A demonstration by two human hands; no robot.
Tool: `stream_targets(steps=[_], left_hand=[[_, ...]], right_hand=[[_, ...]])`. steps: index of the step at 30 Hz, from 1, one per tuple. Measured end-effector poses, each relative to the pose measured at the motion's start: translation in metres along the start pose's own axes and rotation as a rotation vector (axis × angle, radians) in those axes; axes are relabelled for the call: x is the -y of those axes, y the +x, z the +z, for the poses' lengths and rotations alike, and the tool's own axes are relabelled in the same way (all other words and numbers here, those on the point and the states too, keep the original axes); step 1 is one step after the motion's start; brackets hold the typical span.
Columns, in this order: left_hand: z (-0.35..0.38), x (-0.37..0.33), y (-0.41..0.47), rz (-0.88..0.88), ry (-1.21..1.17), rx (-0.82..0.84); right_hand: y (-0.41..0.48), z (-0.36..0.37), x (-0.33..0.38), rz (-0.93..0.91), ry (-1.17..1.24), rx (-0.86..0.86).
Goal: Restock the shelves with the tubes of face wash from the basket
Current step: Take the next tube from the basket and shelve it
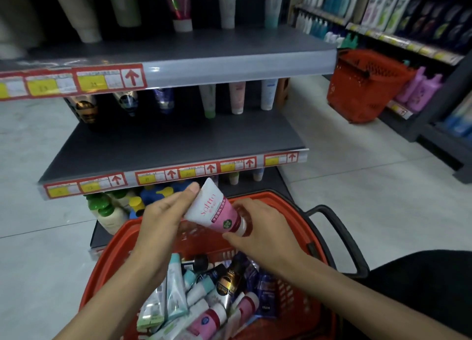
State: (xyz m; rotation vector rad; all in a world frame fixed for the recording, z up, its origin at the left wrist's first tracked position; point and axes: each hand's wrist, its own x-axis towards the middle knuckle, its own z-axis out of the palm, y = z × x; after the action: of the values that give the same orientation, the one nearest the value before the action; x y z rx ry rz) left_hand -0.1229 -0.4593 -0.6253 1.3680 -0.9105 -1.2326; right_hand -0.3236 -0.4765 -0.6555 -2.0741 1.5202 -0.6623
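A white and pink tube of face wash [214, 208] is held above the red basket [107, 263] by both hands. My left hand [163, 219] grips its flat white end, thumb up along the edge. My right hand [260, 227] grips the capped pink end. Several more tubes [204, 296] lie piled in the basket. In front stands a grey middle shelf [166, 140] with several tubes [237, 96] upright at its back. An upper shelf [178, 50] carries more tubes.
A second red basket [362, 86] stands on the pale tiled floor to the right, beside an aisle of bottles [419, 89]. Bottles with green and yellow caps [109, 209] fill the lowest shelf. The near basket's black handle [339, 235] sticks out right.
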Motion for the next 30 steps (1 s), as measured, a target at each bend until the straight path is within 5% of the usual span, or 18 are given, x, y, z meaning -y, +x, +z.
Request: stream_targets(steps=[13, 25, 30], left_hand=[[0.009, 0.0, -0.002, -0.038, -0.067, 0.105], [0.013, 0.001, -0.017, 0.021, -0.003, 0.143], [0.021, 0.002, -0.024, 0.177, 0.121, -0.015]], right_hand=[[0.004, -0.016, 0.025, 0.127, 0.683, 0.113], [0.002, -0.019, 0.038, 0.154, 0.774, 0.198], [0.005, -0.014, 0.038, 0.173, 0.719, 0.252]])
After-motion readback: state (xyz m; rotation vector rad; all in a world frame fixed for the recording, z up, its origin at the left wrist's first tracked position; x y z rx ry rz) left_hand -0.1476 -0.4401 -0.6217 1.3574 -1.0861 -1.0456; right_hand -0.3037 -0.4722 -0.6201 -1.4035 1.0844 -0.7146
